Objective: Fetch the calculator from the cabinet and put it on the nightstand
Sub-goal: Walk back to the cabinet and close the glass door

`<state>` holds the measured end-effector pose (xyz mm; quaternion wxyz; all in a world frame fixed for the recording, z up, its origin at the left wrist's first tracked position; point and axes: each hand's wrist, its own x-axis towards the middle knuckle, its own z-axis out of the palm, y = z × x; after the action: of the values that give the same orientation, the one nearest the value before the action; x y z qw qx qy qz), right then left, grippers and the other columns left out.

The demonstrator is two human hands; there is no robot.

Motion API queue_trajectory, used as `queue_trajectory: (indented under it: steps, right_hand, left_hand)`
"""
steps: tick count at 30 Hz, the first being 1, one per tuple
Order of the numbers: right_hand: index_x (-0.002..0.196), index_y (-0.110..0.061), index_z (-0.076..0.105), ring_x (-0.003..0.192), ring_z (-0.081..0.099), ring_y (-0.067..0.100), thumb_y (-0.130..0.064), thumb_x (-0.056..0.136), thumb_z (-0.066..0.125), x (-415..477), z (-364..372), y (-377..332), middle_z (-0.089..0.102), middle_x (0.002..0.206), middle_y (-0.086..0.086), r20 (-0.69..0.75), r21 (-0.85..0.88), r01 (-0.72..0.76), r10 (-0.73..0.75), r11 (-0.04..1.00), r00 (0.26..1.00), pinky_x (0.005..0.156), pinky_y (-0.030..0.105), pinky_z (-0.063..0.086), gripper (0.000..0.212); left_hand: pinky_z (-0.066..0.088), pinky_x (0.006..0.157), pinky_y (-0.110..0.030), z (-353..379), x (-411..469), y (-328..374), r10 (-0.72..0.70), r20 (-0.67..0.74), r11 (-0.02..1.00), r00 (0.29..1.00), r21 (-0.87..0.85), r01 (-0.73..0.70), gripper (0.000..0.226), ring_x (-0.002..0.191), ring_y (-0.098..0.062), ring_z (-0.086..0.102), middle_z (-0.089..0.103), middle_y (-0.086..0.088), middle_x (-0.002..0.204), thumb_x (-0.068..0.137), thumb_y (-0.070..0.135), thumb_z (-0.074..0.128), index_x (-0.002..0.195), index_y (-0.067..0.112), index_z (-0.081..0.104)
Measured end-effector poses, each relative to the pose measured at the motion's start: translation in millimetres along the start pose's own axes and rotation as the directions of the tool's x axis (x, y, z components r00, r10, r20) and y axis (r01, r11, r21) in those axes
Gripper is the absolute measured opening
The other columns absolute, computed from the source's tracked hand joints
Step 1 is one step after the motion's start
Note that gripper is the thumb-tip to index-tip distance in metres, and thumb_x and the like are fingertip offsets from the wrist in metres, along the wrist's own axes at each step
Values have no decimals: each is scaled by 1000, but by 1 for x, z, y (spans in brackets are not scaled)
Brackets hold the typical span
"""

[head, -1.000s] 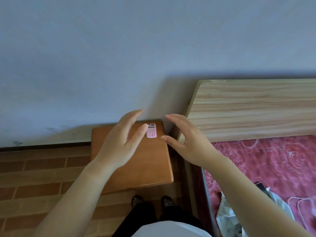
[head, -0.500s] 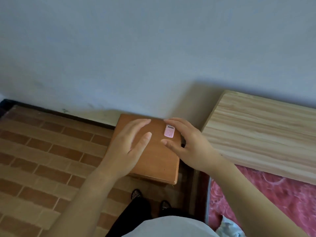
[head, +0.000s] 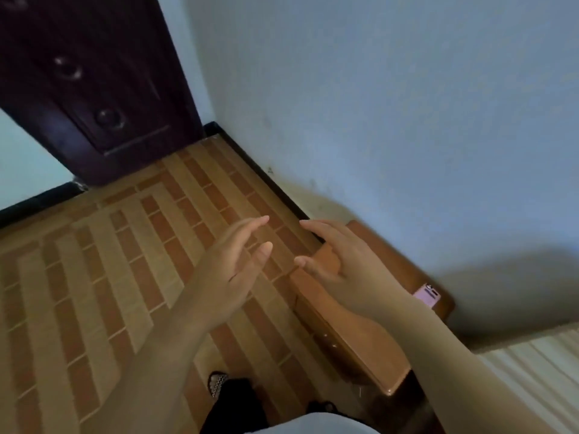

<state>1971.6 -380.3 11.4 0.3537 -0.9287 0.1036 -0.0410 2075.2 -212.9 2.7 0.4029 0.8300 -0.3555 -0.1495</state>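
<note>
The small pink calculator lies on the far right corner of the brown wooden nightstand, partly hidden behind my right forearm. My right hand hovers over the nightstand's left end, fingers spread and empty. To its left my left hand is held over the floor, also with fingers apart and nothing in it. Neither hand touches the calculator.
A brick-pattern floor fills the left and centre. A dark wooden door stands at the upper left by the pale blue wall. The light wooden headboard sits at the lower right. My feet show at the bottom.
The view has swung left, bringing the door and floor into sight. Both hands have moved away from the calculator, which stays on the nightstand.
</note>
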Motion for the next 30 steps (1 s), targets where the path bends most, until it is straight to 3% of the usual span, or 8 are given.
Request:
queue_trajectory:
  steps: [3,6,8,12,17,22,24,30]
  right_hand:
    - [137,-36,33,117,31,-9,-56,83,41,44,26,-41,36,143,-15,68,17,79,-80,997,995,99,13,31,58]
    - [137,-37,31,125,31,-5,-57,83,42,92,65,-88,33,145,-16,119,13,149,-150,989,982,101,17,30,59]
    - [137,-41,29,129,30,-3,-58,83,45,122,96,-121,30,146,-19,144,12,185,-184,983,972,104,22,29,58]
    - [135,-46,26,120,23,-13,-56,84,48,169,157,-187,27,146,-25,229,51,298,-301,953,926,96,11,19,57]
    - [135,-45,27,124,24,-10,-54,84,50,211,218,-258,28,146,-23,362,108,410,-420,906,832,98,18,22,57]
    - [135,-46,26,118,23,-14,-52,85,50,255,267,-309,30,143,-25,446,140,506,-511,851,735,91,7,19,56]
    - [136,-41,29,120,25,-13,-52,85,49,281,286,-329,33,143,-22,453,154,542,-546,827,705,95,8,23,56]
    - [137,-40,29,119,24,-12,-53,85,48,383,336,-373,31,144,-22,472,147,562,-557,814,683,98,16,23,57]
  left_hand:
    - [28,90,-13,-51,-10,-37,-85,-125,996,988,-12,84,42,117,23,27,31,38,129,89,59,34,130,50,34]
    - [26,87,-12,-107,-25,-74,-172,-220,984,960,-2,176,40,109,30,25,28,44,122,87,59,34,127,55,32]
    - [25,94,-19,-144,-37,-98,-219,-263,973,940,13,230,43,114,21,27,29,39,127,87,62,33,129,53,32]
    - [25,97,-25,-211,-68,-146,-276,-387,948,880,39,314,47,121,8,30,31,30,131,86,63,33,131,49,32]
    - [26,96,-19,-269,-108,-192,-363,-496,917,789,-41,396,45,115,26,26,32,36,129,88,57,38,132,46,35]
    - [23,81,2,-312,-122,-233,-390,-569,891,724,-34,453,39,105,37,22,25,51,114,88,57,37,126,55,30]
    - [21,80,7,-335,-118,-251,-394,-583,889,711,-46,455,37,105,36,22,24,51,114,88,57,36,124,58,28]
    - [28,86,-6,-413,-76,-327,-399,-615,893,681,-90,442,44,110,30,27,32,42,121,88,53,38,131,48,33]
